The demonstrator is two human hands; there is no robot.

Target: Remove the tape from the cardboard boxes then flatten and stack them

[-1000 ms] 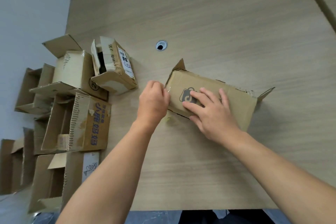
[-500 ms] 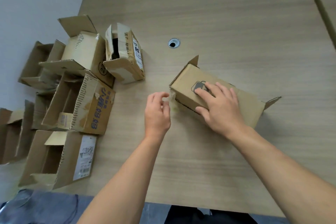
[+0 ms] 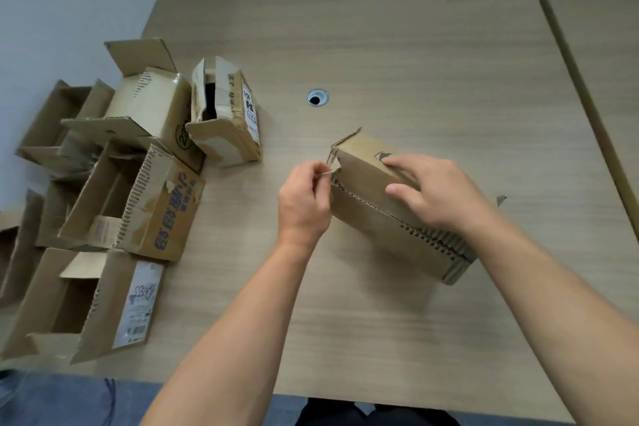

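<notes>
The left hand (image 3: 304, 204) is raised at the left end of the cardboard box (image 3: 373, 218). Its fingers are curled in, and the thumb and forefinger pinch a short strip of clear tape (image 3: 332, 162) that is attached at the box's upper end corner. The left forearm runs up from the bottom edge of the view.

The right hand (image 3: 439, 194) lies over the top of the same box. Its fingers are spread and fairly straight across the top face, and the thumb rests against the near side, pressing the box down. A dark printed mark shows just past the fingertips.

The box sits on the wooden surface (image 3: 415, 45), right of centre, with its long side running away to the lower right. A toothed tear line is visible along its near face. A small flap stands up at the far left corner.

Half a second ago the left hand was lower and just clear of the box's end, fingers together on the tape. Now it is up against the corner with the strip drawn taut. The right hand has slid so that its thumb hangs over the near edge, and the box's near face is more on show than before.

A heap of opened boxes (image 3: 138, 183) lies at the surface's left edge, well apart from the hands. A round cable hole (image 3: 317, 97) sits beyond them.
</notes>
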